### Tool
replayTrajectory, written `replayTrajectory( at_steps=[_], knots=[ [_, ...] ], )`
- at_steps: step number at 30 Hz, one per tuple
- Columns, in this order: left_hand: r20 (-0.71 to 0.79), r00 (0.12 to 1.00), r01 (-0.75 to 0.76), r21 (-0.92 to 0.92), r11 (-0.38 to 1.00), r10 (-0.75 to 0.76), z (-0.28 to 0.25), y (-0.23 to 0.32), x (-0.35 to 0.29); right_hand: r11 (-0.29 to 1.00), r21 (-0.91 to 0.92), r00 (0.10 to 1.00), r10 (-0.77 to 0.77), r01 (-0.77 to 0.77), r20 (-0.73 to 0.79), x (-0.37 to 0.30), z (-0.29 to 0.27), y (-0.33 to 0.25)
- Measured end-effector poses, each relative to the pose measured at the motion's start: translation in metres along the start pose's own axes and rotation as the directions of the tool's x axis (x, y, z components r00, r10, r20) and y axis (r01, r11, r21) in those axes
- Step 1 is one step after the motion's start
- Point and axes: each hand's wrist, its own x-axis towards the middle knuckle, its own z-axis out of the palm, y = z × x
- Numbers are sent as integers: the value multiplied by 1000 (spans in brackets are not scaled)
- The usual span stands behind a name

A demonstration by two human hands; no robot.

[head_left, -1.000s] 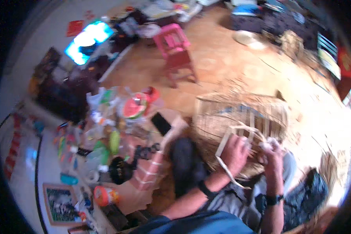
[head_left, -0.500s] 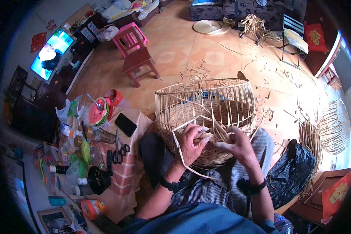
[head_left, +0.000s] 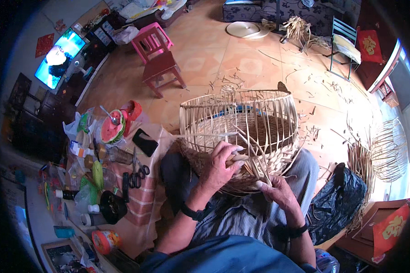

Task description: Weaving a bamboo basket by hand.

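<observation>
A half-woven straw basket [head_left: 283, 157] sits on my lap, with a braided lower wall and a cage of thin upright stakes around its top. At its near side my left hand [head_left: 219, 166] is closed, thumb and fingers pinched on a thick straw strand [head_left: 237, 158]. Lower and to the right, my right hand [head_left: 279, 191] closes its thumb and fingers around pale straw strips [head_left: 258, 170] that stand up from the near wall. Some fingertips of the right hand are hidden behind the strips.
On my left, a cloth-covered table holds scissors [head_left: 139, 175], a phone [head_left: 145, 142], a cut watermelon [head_left: 112, 130] and jars. A black plastic bag [head_left: 339, 202] and a straw bundle [head_left: 361, 159] lie to my right. Ahead stands a red chair [head_left: 161, 68]; straw scraps litter the tiled floor.
My right hand has moved down and closed on the strips at the near wall. A long strip that looped around my left hand now points left across the basket. The left hand stays nearly in place.
</observation>
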Motion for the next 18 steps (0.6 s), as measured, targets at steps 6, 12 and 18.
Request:
replayTrajectory(
  at_steps=[6, 12, 18],
  knots=[
    [-21, 998, 67, 12, 998, -67, 1, 2, 3, 783, 383, 808, -244, 491, -537, 4, -52, 24],
    [-29, 1000, 6, -43, 999, -7, -4, 4, 3, 558, 709, 885, -107, 431, -454, -27, -46, 50],
    [60, 996, 64, 47, 997, -67, -11, 16, 12, 507, 553, 729, -259, 661, -633, -52, -87, 56]
  ],
)
